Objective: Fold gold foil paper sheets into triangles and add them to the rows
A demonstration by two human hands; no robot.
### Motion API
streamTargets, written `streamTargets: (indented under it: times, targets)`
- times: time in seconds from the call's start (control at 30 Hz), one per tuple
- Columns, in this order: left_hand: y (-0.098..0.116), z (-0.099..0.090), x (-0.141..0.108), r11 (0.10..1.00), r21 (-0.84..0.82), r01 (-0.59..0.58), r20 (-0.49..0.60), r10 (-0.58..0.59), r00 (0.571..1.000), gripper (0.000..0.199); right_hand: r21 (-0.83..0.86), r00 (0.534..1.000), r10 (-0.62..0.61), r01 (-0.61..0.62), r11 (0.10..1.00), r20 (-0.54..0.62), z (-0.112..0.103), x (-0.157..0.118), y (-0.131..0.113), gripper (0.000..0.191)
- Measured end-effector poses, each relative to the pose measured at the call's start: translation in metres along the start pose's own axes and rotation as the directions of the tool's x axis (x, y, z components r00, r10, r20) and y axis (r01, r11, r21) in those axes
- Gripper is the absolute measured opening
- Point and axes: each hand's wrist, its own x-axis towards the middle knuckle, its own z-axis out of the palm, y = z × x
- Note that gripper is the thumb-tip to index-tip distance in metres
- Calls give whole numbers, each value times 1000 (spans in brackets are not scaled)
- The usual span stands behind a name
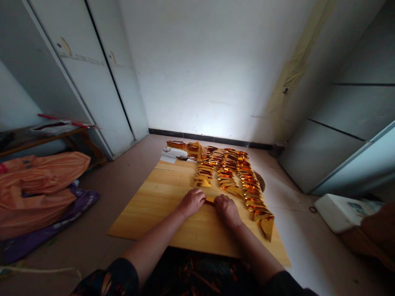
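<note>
Over the middle of a wooden board, my left hand and my right hand pinch the two ends of a narrow folded strip of gold foil paper. The fingers of both hands are curled round it and cover its ends. Just beyond my hands stand rows of folded gold foil paper pieces, overlapping one another. The rightmost row runs toward me and ends in a larger pointed gold piece.
Stacked gold foil sheets and a white packet lie at the board's far left corner. Left on the floor are orange cloth and a purple bag. A white box stands right, a grey cabinet back left.
</note>
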Motion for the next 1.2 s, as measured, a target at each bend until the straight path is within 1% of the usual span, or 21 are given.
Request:
streamTargets:
  times: [0.07,0.17,0.23,0.33,0.4,0.5,0.6,0.67,0.77,0.87,0.9,0.97,1.07,1.2]
  targets:
    - [1,0,1,997,-12,79,20,-79,997,11,-3,999,43,-43,999,-17,0,-1,-3,17]
    - [7,-3,3,985,22,171,53,-172,984,9,-12,994,91,-92,996,-55,2,-1,-6,16]
    - [12,-5,4,980,56,191,64,-194,979,9,-20,992,91,-93,995,-81,5,-1,-5,16]
    - [19,-6,4,976,83,202,56,-207,977,12,-15,989,41,-43,999,-141,10,-1,-3,16]
    - [21,-5,4,975,43,219,17,-220,975,13,-1,981,1,-1,1000,-194,12,-2,0,17]
    - [23,-2,3,950,-115,290,-26,-295,955,11,29,966,-40,49,998,-257,11,-2,2,21]
    - [23,1,3,855,-313,413,1,-435,901,8,54,957,-53,71,996,-285,9,-1,1,23]
    - [24,2,6,783,-421,457,15,-498,867,11,68,954,-47,70,995,-297,8,-1,0,23]
    - [26,1,10,696,-522,493,38,-558,829,22,87,950,-30,60,994,-312,7,-1,-2,24]
    - [27,1,13,609,-583,538,109,-597,795,34,91,944,-10,42,995,-330,7,-1,-3,25]
    - [27,0,13,592,-598,540,129,-594,794,37,92,943,-3,36,995,-334,7,-1,-3,25]
    - [27,0,13,579,-624,525,147,-573,806,42,100,940,11,25,995,-341,6,-1,-3,25]
    - [26,0,11,596,-648,474,127,-529,839,42,116,934,24,19,993,-357,7,0,-2,25]
    - [25,-1,11,633,-634,444,95,-506,857,37,128,920,28,25,992,-392,9,1,-2,27]
